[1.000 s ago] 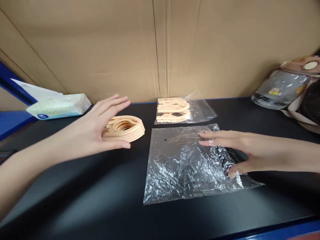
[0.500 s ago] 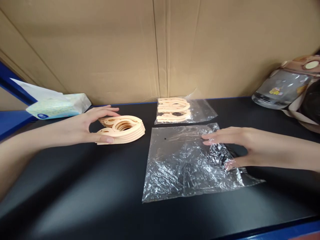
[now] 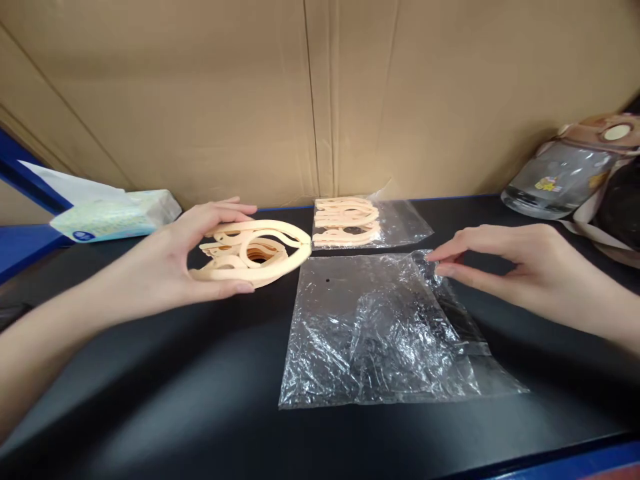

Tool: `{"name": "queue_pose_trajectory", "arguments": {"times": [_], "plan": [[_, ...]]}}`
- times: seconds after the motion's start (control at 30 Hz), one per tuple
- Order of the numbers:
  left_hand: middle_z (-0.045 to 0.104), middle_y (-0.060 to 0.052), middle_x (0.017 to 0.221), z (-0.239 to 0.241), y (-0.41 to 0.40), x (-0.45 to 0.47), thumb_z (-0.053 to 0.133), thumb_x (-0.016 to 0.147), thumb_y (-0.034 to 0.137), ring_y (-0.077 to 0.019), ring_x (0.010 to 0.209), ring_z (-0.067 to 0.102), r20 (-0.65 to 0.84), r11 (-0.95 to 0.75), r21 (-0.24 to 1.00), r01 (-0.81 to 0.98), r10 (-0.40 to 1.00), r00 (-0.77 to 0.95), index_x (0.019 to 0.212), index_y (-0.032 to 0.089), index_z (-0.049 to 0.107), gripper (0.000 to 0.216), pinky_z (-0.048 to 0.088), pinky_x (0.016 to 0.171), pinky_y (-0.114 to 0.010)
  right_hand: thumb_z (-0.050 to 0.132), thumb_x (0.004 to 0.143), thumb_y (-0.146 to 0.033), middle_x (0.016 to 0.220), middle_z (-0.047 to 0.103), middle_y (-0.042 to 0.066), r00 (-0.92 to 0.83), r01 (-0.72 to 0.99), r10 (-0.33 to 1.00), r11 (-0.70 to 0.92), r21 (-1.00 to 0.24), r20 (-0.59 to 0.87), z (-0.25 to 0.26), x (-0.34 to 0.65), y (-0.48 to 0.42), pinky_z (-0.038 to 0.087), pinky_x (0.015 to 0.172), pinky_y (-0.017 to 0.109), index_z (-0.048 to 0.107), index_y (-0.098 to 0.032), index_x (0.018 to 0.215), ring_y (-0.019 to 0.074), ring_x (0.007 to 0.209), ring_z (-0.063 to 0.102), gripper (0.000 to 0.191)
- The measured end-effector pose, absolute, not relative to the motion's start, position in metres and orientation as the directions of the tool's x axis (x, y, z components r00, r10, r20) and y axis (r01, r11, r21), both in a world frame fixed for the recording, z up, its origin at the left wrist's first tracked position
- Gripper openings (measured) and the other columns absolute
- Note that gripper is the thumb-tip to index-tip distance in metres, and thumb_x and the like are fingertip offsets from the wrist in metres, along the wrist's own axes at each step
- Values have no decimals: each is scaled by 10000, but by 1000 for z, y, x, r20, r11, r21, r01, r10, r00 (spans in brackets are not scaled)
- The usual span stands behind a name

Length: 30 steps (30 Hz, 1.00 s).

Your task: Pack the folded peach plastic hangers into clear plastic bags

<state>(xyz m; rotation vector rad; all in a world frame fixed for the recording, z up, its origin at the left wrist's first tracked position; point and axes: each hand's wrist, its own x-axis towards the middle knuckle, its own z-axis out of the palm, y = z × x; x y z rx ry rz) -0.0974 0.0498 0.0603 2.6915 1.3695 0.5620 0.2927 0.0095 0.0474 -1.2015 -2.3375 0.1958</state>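
Observation:
My left hand (image 3: pixel 187 260) grips a peach-coloured folding hanger (image 3: pixel 273 268), folded up, thumb on its near side and fingers at its far side. The hanger is raised and tilted slightly over a stack of like hangers (image 3: pixel 213 249), which it partly hides. A clear plastic bag (image 3: pixel 370 333) lies flat and crinkled on the black table (image 3: pixel 240 413), to the right of the stack. Thumb and fingers of my right hand (image 3: pixel 515 270) are pinched together on the bag's upper right edge.
Behind the large bag lies a smaller clear bag (image 3: pixel 405 223) with folded hangers (image 3: pixel 347 215) inside. A tissue pack (image 3: pixel 120 217) stands at the back left, a transparent water bottle (image 3: pixel 555 177) at the back right. Cardboard (image 3: pixel 225 100) walls off the rear.
My left hand has lifted the top hanger off the stack, moving slightly right. My right hand has gone from loosely spread fingers on the bag to a pinch at its upper right edge.

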Motion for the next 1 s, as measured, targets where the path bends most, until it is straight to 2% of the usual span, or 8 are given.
{"name": "queue_pose_trajectory", "arguments": {"times": [0.13,0.3,0.47,0.6,0.7,0.83,0.9,1.0], "plan": [[498,-86,1386,47,20,-62,694,783,537,-312,1320,431,405,-702,151,696,686,604,1297,238,428,652,380,1093,-508,593,903,-365,993,709,40,-508,658,715,682,-320,480,41,273,-3,558,718,348,634,-258,1108,211,879,681,235],[607,-97,1204,28,-15,-25,645,792,496,-298,1099,594,479,-754,-3,656,575,663,1301,206,412,630,512,924,-414,663,826,-513,1250,616,149,-670,557,523,823,-109,527,32,245,-22,519,911,400,524,-169,1287,265,1149,592,591],[632,-80,1126,21,-26,-10,704,748,420,-253,1010,604,487,-803,48,594,538,688,1261,159,455,628,477,901,-373,645,848,-481,1285,617,147,-757,498,429,867,11,493,32,232,-30,498,880,399,503,-140,1312,261,1114,590,592],[642,-74,1111,18,-27,-6,713,738,354,-242,990,604,491,-810,110,576,548,677,1206,166,502,547,472,879,-362,622,867,-403,1281,622,145,-761,490,439,871,-20,479,31,227,-32,487,878,414,503,-141,1316,266,1119,583,534],[646,-91,1147,15,-28,-6,700,783,440,-266,1015,610,481,-802,121,585,563,672,1256,177,479,585,475,901,-385,613,836,-324,1230,636,167,-742,505,465,861,-52,483,28,224,-34,491,857,445,522,-134,1276,293,1115,580,488],[442,-152,1470,13,-26,-13,527,849,676,-336,1300,461,392,-788,183,587,606,692,1517,165,128,931,398,1076,-460,624,766,-266,1211,637,134,-709,556,532,826,-98,463,29,230,-27,472,900,465,484,-172,1299,298,1126,573,560],[295,-114,1570,15,-22,-19,417,942,591,-316,1400,347,338,-753,238,613,656,675,1540,195,34,814,350,1132,-458,658,734,-279,1192,643,108,-685,603,588,789,-120,431,34,245,-18,462,926,466,459,-187,1320,298,1112,580,626],[282,-32,1584,19,-13,-28,342,1004,360,-263,1421,328,268,-678,277,681,735,623,1536,262,113,588,326,1160,-431,705,707,-349,1202,628,85,-574,743,733,653,-144,365,47,277,1,489,871,468,435,-249,1351,318,1073,592,706]]}}
